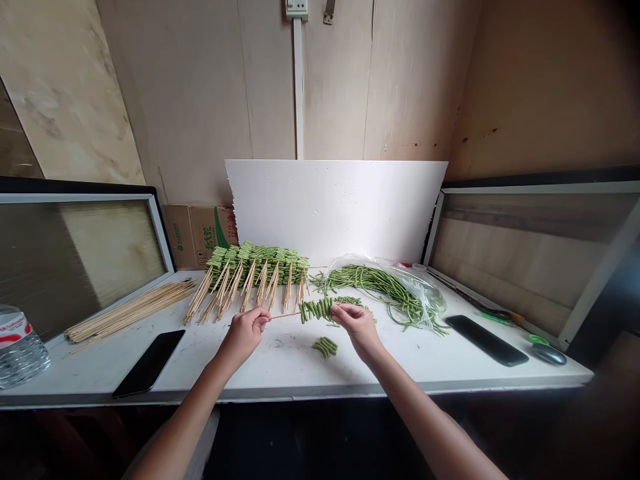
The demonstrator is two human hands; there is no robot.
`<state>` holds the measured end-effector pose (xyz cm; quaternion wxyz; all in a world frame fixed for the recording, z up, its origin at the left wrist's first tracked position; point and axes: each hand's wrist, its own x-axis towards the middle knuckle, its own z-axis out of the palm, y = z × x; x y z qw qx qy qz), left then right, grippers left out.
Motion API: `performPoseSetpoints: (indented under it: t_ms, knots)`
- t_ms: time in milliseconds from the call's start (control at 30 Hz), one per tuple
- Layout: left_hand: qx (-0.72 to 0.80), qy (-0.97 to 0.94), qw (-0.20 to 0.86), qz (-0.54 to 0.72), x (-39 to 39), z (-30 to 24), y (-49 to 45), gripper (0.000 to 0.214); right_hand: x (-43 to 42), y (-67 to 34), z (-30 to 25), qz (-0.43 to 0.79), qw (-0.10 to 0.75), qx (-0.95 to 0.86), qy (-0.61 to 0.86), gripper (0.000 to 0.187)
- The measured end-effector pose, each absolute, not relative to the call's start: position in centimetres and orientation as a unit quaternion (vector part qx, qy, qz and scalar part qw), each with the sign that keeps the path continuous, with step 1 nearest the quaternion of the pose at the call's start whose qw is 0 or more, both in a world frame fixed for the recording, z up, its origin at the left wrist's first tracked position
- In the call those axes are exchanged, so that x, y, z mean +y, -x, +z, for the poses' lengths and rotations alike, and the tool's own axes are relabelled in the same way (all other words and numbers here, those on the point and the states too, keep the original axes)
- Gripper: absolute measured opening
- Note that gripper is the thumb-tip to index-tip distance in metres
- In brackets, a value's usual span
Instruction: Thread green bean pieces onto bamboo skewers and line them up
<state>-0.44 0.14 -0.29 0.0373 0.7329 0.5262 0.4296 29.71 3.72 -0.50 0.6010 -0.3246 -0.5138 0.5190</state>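
Note:
My left hand (249, 328) is closed round the bare end of a bamboo skewer (285, 316), held level above the table. Several short green bean pieces (315, 309) are threaded side by side along its other part. At the far end, my right hand (357, 328) pinches a green bean piece against the row, its fingertips partly covering it. Below on the table lies a small group of cut bean pieces (325, 346). More cut pieces (350, 302) show behind my right hand, which hides part of them.
Stacked bean skewers (257, 263) stand at the back, sticks forward. Bare skewers (133, 308) lie left, near a phone (149, 363) and a water bottle (21, 347). Long beans (375, 280) spill from a plastic bag (433, 300). Another dark phone (487, 340) and a computer mouse (549, 354) lie right.

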Motion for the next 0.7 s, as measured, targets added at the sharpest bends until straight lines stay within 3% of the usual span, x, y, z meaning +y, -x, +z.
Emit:
performPoseSetpoints:
  t_ms: [100,267,333,500,600,700]
  knots:
    - [0.530,-0.723,0.043,0.442,0.3,-0.3,0.8,0.022,3.7,-29.8,-0.1,0.535,0.593,-0.509,0.323,0.030]
    - [0.533,-0.712,0.047,0.454,0.5,-0.4,1.3,0.021,3.7,-31.7,2.0,0.504,0.562,-0.569,0.326,0.047]
    - [0.536,-0.709,0.044,0.456,0.5,-0.3,1.5,0.021,3.9,-32.8,2.5,0.435,0.507,-0.644,0.374,0.046]
    - [0.557,-0.700,0.046,0.444,0.6,-0.5,1.8,0.022,4.3,-33.9,1.5,0.264,0.268,-0.813,0.445,0.034]
    - [0.559,-0.705,0.046,0.434,0.7,-0.7,1.8,0.022,4.1,-33.0,0.3,0.255,0.217,-0.831,0.444,0.024]
    - [0.559,-0.708,0.053,0.429,0.7,-0.7,1.8,0.021,3.8,-32.0,-0.5,0.221,0.217,-0.819,0.483,0.016]
